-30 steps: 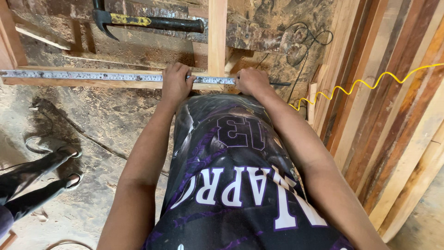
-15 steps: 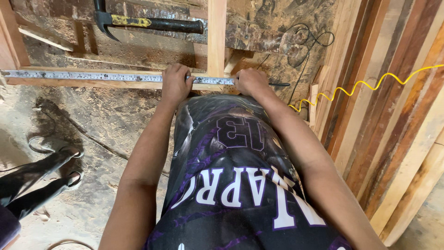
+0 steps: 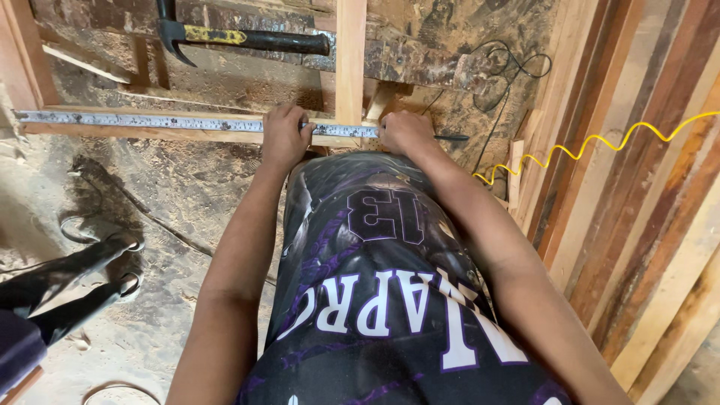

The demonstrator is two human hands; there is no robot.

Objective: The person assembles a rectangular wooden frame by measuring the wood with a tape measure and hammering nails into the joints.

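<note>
A steel tape measure blade [image 3: 150,121] lies stretched along a long wooden batten [image 3: 135,134] on the ground. My left hand [image 3: 285,135] presses the tape down on the batten. My right hand [image 3: 405,131] rests on the batten a little to the right and grips a dark pencil [image 3: 448,138] whose tip points right. A second, upright wooden strip [image 3: 350,60] crosses the batten between my two hands. My dark printed shirt fills the lower middle of the view.
A claw hammer [image 3: 240,36] with a black handle lies on rough boards beyond the batten. Long planks [image 3: 637,202] are stacked along the right side, crossed by a coiled yellow cable [image 3: 600,142]. A thin black wire [image 3: 510,71] loops nearby. Black straps [image 3: 67,277] lie at the left on sawdust.
Both hands stay on the batten and tape; only the view has shifted slightly.
</note>
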